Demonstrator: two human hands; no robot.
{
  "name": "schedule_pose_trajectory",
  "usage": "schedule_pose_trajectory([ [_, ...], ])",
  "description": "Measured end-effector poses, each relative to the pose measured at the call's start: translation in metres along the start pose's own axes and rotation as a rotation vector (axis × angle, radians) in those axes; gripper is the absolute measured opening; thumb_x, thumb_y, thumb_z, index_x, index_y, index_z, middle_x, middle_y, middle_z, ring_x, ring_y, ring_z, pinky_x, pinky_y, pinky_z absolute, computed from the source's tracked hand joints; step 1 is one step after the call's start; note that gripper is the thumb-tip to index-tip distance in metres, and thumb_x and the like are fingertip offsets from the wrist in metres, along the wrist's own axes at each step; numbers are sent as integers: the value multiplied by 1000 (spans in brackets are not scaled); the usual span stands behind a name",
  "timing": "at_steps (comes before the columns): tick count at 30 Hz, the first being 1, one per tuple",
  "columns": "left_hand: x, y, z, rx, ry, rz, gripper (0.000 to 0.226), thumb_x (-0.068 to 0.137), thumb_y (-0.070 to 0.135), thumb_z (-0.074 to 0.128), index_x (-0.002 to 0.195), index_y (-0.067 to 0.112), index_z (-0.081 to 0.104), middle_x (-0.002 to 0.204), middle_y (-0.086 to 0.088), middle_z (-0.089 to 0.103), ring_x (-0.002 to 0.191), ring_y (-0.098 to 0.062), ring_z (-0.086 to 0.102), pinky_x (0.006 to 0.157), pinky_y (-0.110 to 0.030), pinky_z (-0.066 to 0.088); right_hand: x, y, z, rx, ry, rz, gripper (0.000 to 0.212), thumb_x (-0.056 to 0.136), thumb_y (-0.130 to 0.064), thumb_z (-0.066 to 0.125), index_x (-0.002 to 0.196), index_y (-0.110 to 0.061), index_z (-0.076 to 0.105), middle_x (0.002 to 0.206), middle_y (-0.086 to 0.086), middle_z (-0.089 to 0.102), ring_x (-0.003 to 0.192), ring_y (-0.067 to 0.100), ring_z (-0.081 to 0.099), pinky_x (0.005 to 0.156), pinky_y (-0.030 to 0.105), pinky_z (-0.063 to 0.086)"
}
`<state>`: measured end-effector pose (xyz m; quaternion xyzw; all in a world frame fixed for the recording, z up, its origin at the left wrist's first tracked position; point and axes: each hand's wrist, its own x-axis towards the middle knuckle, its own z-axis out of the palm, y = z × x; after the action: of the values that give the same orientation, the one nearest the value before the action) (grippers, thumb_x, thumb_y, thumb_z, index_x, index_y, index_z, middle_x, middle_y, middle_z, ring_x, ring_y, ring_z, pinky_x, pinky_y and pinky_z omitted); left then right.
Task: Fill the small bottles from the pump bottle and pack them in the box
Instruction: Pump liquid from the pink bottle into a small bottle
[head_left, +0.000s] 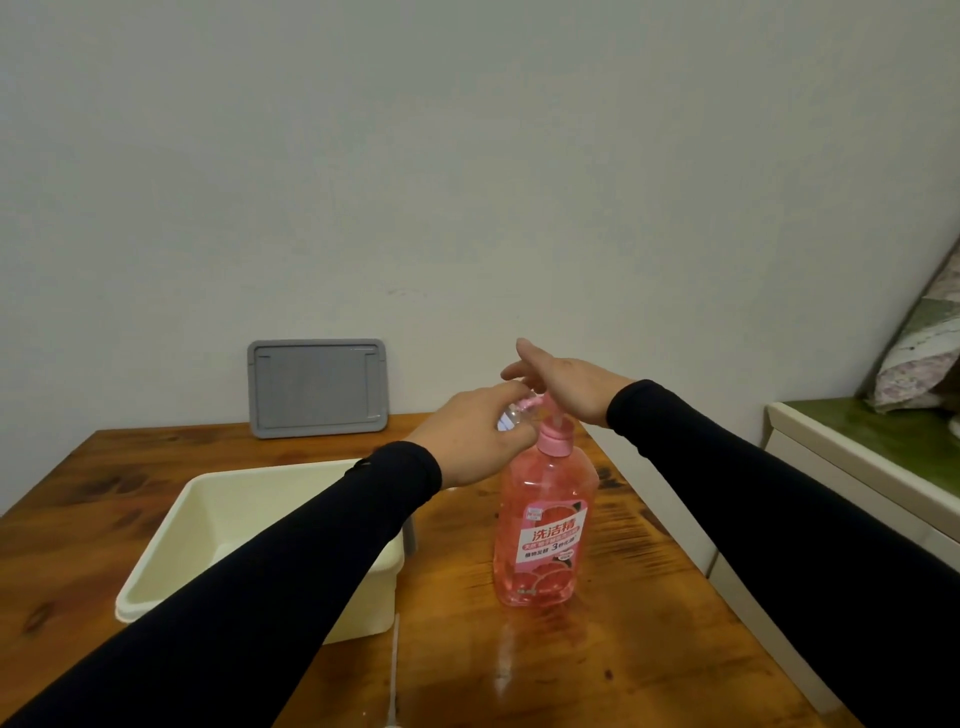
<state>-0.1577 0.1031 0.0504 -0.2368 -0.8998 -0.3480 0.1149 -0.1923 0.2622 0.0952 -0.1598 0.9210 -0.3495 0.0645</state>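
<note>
— Where are your hands right now?

— My left hand (475, 434) is curled round a small clear bottle (511, 415), holding it up against the spout of the pink pump bottle (543, 525). My right hand (563, 384) lies flat on the pump head, fingers straight and together, palm down.

— And the pump bottle itself?

— It stands upright on the desk (649, 649), a little right of the middle, with pink liquid inside and a label facing me.

— What about the box?

— The cream box (171, 561) sits at about nine o'clock from the pump bottle, just beside it, open at the top. My left sleeve (270, 582) crosses over its near right corner, so I cannot tell what lies in that part.

— Anything else there?

— A grey lid (318, 387) leans upright against the wall at eleven o'clock, at the far edge of the desk. At three o'clock, off the desk, there is a white cabinet with a green top (883, 447).
</note>
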Motion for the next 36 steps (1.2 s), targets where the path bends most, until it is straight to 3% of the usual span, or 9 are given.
schedule_pose_trajectory([
  [5, -6, -3, 10, -32, -9, -10, 34, 90, 39, 50, 123, 34, 52, 116, 5, 62, 88, -4, 58, 75, -28, 53, 2, 8, 11, -7, -7, 21, 70, 94, -66, 12, 133, -26, 54, 134, 3, 57, 114, 17, 53, 97, 32, 34],
  [8, -5, -3, 9, -23, -22, -11, 37, 90, 39, 50, 126, 35, 50, 126, 6, 58, 89, -7, 57, 73, -22, 51, 1, 8, 12, -28, -7, 29, 70, 94, -65, 12, 134, -25, 53, 135, 4, 56, 117, 19, 52, 98, 32, 34],
  [11, -5, -3, 6, -54, -23, -17, 37, 90, 41, 51, 127, 37, 49, 122, 8, 58, 87, -6, 60, 65, -17, 50, 0, 4, 8, -2, -1, 12, 67, 95, -64, 13, 134, -26, 52, 136, 5, 54, 117, 20, 52, 97, 32, 34],
  [14, -2, -2, 1, -45, 5, -2, 38, 88, 43, 51, 126, 36, 51, 119, 9, 59, 89, -1, 53, 66, -12, 39, -1, 1, 1, 12, 14, -7, 67, 94, -65, 11, 134, -29, 51, 137, 5, 51, 120, 21, 49, 100, 35, 33],
  [20, -8, -6, 11, -77, -9, -4, 31, 91, 43, 50, 122, 39, 50, 110, 13, 61, 85, 1, 57, 70, -20, 52, 2, 8, 11, 33, -2, 16, 67, 94, -65, 14, 131, -27, 55, 131, 2, 59, 108, 16, 55, 90, 30, 35],
  [25, -7, -4, 8, -56, -26, -9, 34, 91, 43, 50, 125, 37, 50, 113, 11, 60, 87, 0, 56, 71, -17, 48, 0, 6, 9, 12, -9, 31, 66, 94, -65, 13, 132, -28, 53, 134, 5, 55, 110, 18, 53, 93, 32, 34],
  [29, -2, 0, 0, -56, -14, -8, 27, 90, 42, 51, 117, 39, 51, 106, 13, 60, 86, 1, 56, 69, -19, 48, 0, 0, 0, 17, 8, 17, 67, 93, -67, 12, 134, -31, 50, 139, 6, 51, 121, 22, 49, 99, 35, 32],
  [36, -8, -5, 10, -44, -16, 3, 34, 92, 42, 49, 126, 35, 50, 122, 7, 59, 90, -3, 56, 75, -17, 48, 1, 9, 12, 4, -9, 36, 68, 93, -67, 13, 130, -28, 55, 132, 3, 58, 111, 18, 54, 91, 32, 34],
])
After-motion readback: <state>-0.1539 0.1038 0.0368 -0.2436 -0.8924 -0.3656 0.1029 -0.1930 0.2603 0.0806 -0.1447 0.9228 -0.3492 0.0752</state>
